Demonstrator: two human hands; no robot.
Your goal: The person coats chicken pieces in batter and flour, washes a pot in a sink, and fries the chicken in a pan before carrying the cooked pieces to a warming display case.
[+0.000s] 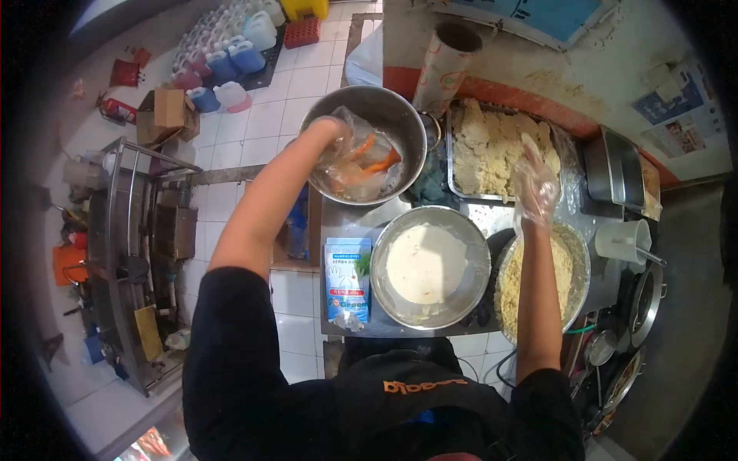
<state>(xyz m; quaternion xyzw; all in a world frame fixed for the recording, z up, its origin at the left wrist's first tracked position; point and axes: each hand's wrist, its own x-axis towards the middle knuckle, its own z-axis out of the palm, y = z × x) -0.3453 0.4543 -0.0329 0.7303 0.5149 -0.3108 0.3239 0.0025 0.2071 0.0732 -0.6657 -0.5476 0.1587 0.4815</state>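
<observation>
My left hand, in a clear plastic glove, reaches down into a deep metal pot. Its fingers are hidden by loose plastic beside orange food pieces, and I cannot tell whether they grip one. My right hand, also gloved in clear plastic, is over the right end of a tray heaped with pale crumb-coated food. Its fingers are stretched out toward pale coated pieces. Below sits a bowl of white batter. Under my right forearm is a bowl of yellowish crumbs.
A blue-and-white glove packet lies at the table's left front. Rectangular metal pans and a white jug stand at right, with frying pans beyond. Metal shelving and several plastic jugs are at far left.
</observation>
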